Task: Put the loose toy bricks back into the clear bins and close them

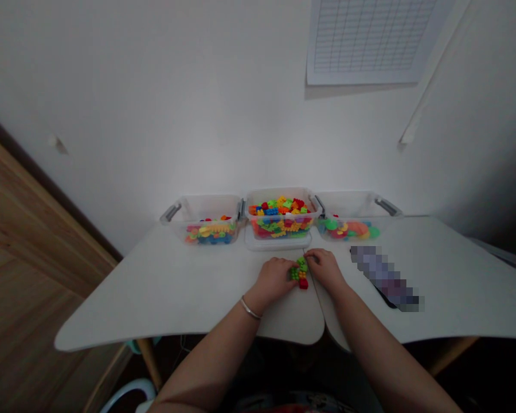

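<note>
On the white table, a small cluster of toy building blocks sits between my two hands, with green, yellow and red pieces. My left hand grips it from the left, its thumb and fingers closed around the green part. At the upper right of the cluster, my right hand has its fingers bent and pinched against the green piece. The red block is at the end nearest me. My fingers cover part of the cluster.
Behind the hands, a clear bin full of colourful blocks stands on a lid. A left bin and a right bin hold more plastic pieces. A phone-like object, pixelated, lies right. A seam divides the tabletop.
</note>
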A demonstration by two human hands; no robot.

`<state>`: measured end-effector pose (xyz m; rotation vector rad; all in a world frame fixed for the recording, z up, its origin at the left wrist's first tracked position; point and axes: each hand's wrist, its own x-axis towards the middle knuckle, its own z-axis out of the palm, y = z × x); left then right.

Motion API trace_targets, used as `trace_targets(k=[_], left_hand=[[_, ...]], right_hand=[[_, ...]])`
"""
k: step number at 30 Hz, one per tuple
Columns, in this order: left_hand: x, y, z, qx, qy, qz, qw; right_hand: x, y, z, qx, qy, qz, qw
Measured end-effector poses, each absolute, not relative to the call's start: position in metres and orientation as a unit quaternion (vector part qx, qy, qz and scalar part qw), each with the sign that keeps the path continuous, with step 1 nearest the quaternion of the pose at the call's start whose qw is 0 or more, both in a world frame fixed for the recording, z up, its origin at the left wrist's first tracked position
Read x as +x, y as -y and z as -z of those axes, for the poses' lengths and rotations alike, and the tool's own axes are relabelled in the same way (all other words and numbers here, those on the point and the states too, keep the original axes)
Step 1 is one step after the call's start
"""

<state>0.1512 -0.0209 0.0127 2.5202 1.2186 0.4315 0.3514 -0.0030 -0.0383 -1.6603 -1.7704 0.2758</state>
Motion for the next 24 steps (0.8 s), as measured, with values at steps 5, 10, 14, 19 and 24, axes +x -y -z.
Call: trace_targets(k=[5,10,14,19,24], left_hand=[[0.149,0.022,-0.009,0.883,-0.428,-0.153,0.115],[0.145,0.021,-0.009,0.873,-0.457,-0.153,0.072],[0.139,0.021,-0.014,0.86,-0.486,-0.142,0.066],[0.128,0.016,-0.016,0.869,-0.474,-0.119,0.08],[0.124,0.01,-0.016,0.865,-0.478,-0.117,0.092]], right_hand=[[0.35,0.003,0.039,-0.637,0.68,-0.102,0.347],[0.35,0.003,0.037,-0.639,0.678,-0.109,0.347],[0.35,0.003,0.038,-0.637,0.679,-0.112,0.347],[0.35,0.003,0.039,-0.638,0.68,-0.106,0.345],[0.349,0.004,0.039,-0.64,0.679,-0.101,0.347]])
